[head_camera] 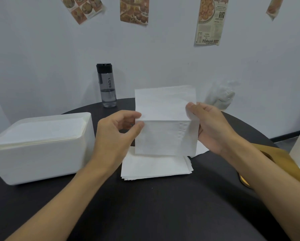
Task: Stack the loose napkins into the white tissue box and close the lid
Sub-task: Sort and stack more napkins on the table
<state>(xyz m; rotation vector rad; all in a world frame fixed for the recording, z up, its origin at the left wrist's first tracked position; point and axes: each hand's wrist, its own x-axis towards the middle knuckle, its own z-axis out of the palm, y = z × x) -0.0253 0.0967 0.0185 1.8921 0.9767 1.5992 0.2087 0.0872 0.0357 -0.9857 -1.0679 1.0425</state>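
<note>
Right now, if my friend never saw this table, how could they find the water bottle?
Start at the round dark table and go to its far edge, by the wall. There, behind the white tissue box and a bit to its right, stands the water bottle. It is the only tall, see-through thing, smoky grey with a black cap; its neighbours are white.

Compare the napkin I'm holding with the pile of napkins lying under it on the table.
The held napkin is lifted off the table, pinched by the left hand and right hand; the pile lies flat on it. The held napkin is bent along a crease, its upper half standing up; the pile's sheets are flat, edges slightly fanned. Both are white.
</note>
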